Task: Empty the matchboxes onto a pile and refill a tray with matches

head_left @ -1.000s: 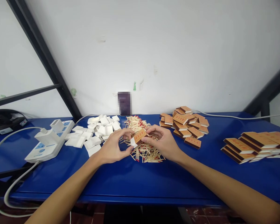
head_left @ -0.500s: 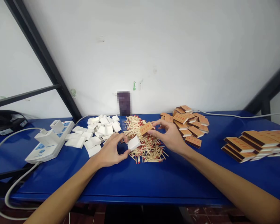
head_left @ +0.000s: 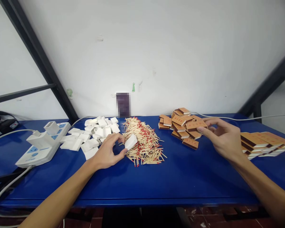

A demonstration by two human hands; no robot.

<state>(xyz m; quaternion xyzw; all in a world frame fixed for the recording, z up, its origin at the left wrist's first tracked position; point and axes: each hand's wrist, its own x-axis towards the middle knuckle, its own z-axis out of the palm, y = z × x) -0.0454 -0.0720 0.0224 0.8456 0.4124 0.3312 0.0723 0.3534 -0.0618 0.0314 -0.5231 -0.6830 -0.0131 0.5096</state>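
Note:
My left hand point(head_left: 111, 150) pinches a small white matchbox tray point(head_left: 131, 142) between thumb and fingers, tilted over the left side of the match pile point(head_left: 144, 145). The matches are loose, with red heads. Over at the right, my right hand point(head_left: 223, 137) has thumb and fingers closed on the end of an orange-brown matchbox cover point(head_left: 194, 124). That cover is in front of a heap of similar covers point(head_left: 179, 120), partly overlapping it in view. Whether it touches the heap I cannot tell.
White trays point(head_left: 90, 145) lie heaped left of the matches. A white power strip point(head_left: 38, 154) with plugs and cables stands farther left. Stacked matchboxes point(head_left: 263, 142) are at the right, partly behind my right hand. A blurred dark rectangle point(head_left: 123, 104) stands by the wall.
My right hand has moved right with the matchbox cover, from above the matches to the heap of covers. My left hand keeps the white tray, now tipped more steeply. The view has shifted slightly.

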